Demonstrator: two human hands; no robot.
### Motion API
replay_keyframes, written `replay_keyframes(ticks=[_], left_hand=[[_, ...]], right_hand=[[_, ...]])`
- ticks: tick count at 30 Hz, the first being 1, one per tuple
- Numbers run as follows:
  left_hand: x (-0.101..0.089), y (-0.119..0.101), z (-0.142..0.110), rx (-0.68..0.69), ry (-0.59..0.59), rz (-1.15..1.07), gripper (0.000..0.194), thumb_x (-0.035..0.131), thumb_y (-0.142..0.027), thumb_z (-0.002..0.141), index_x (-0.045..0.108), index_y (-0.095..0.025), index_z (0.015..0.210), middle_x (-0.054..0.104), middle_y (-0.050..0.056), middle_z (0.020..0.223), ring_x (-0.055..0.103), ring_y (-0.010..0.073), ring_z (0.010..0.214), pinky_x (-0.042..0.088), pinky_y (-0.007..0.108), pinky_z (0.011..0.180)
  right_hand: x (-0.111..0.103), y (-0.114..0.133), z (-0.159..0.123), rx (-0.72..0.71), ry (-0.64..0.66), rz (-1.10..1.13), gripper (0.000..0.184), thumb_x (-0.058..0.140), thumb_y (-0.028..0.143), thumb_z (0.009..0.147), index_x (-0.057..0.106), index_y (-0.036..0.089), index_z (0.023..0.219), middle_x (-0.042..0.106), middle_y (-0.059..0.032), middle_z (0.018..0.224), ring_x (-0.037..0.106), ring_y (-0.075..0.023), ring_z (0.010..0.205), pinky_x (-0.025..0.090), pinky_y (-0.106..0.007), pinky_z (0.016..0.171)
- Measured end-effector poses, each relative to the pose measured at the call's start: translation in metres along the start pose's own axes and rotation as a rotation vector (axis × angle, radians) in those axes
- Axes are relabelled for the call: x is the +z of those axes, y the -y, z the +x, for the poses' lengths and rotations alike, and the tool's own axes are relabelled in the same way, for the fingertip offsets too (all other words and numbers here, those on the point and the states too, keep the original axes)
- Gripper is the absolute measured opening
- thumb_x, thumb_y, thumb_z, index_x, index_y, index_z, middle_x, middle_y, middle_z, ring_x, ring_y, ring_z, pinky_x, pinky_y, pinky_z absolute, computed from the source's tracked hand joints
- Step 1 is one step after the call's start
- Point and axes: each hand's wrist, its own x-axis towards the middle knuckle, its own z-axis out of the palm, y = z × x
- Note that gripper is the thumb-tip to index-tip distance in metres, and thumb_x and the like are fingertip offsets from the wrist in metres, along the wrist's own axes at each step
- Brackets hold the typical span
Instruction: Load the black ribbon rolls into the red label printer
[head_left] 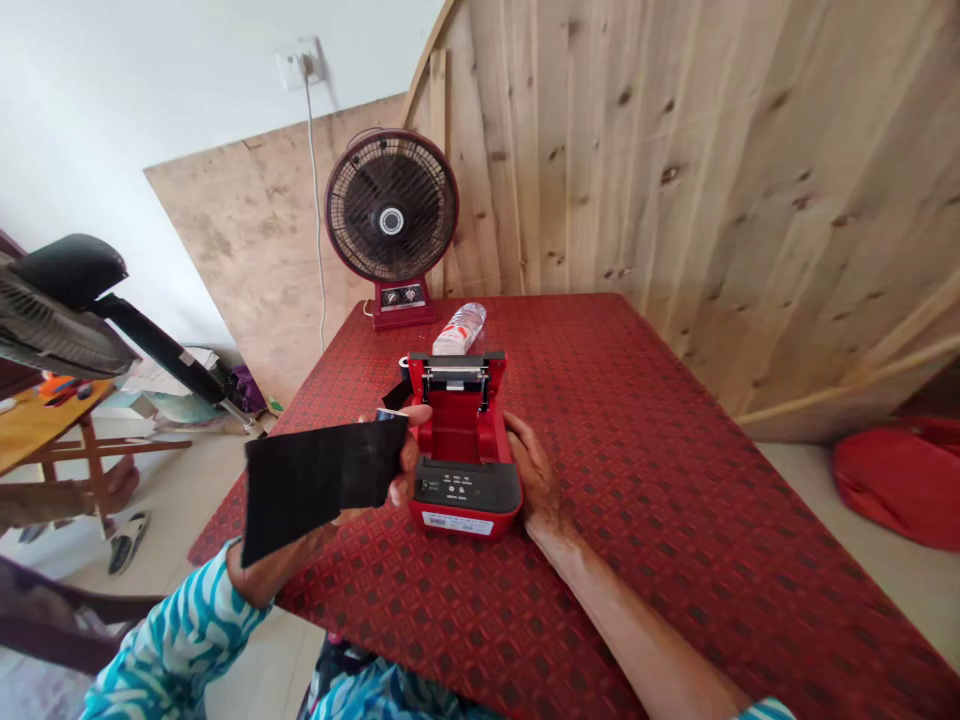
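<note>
The grey fan (56,315) is cut off, the label (457,523) too small to read.

My left hand (401,465) is holding a black strip (322,482) | my right hand (536,478) is touching the open red printer (466,510) | a clear bottle (460,330) is lying behind

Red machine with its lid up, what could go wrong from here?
The loose black sheet in the left hand might crease or snag. The raised lid of the red machine could drop onto fingers. The bottle lying just behind might roll if bumped.
</note>
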Motion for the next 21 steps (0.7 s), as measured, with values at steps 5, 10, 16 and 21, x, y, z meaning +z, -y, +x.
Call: replay_keyframes(ticks=[5,10,16,21], left_hand=[[0.017,-0.006,0.007,0.061,-0.022,-0.192,0.058,0.047,-0.053,0.087,0.053,-0.016,0.131,0.064,0.010,0.091,0.062,0.0198,0.075,0.051,0.029,0.060],[0.003,-0.016,0.005,0.074,-0.014,-0.363,0.052,0.058,-0.037,0.080,0.058,-0.013,0.125,0.066,0.008,0.088,0.060,0.0150,0.068,0.046,0.024,0.058],[0.003,-0.038,0.027,0.165,0.115,0.319,0.035,0.062,-0.026,0.079,0.064,-0.017,0.113,0.068,0.006,0.103,0.061,0.0203,0.093,0.048,0.033,0.084],[0.017,-0.038,0.066,0.201,0.226,0.849,0.032,0.061,-0.020,0.077,0.063,-0.017,0.108,0.070,0.006,0.103,0.064,0.0205,0.095,0.048,0.035,0.088]], right_hand=[[0.000,-0.002,0.000,-0.013,-0.010,-0.005,0.041,0.048,0.049,0.084,0.061,0.025,0.116,0.063,-0.0065,0.124,0.054,-0.0241,0.118,0.039,-0.045,0.104],[0.001,-0.003,0.000,-0.015,-0.010,0.003,0.039,0.048,0.046,0.085,0.062,0.026,0.115,0.063,-0.0053,0.124,0.055,-0.0237,0.117,0.039,-0.045,0.104],[0.001,0.001,-0.001,-0.020,0.021,0.014,0.038,0.048,0.045,0.087,0.060,0.027,0.119,0.061,-0.0044,0.127,0.052,-0.0231,0.121,0.037,-0.045,0.106],[0.002,0.003,-0.002,-0.048,0.029,0.014,0.038,0.046,0.043,0.088,0.059,0.027,0.119,0.062,-0.0053,0.125,0.052,-0.0223,0.120,0.037,-0.045,0.107]])
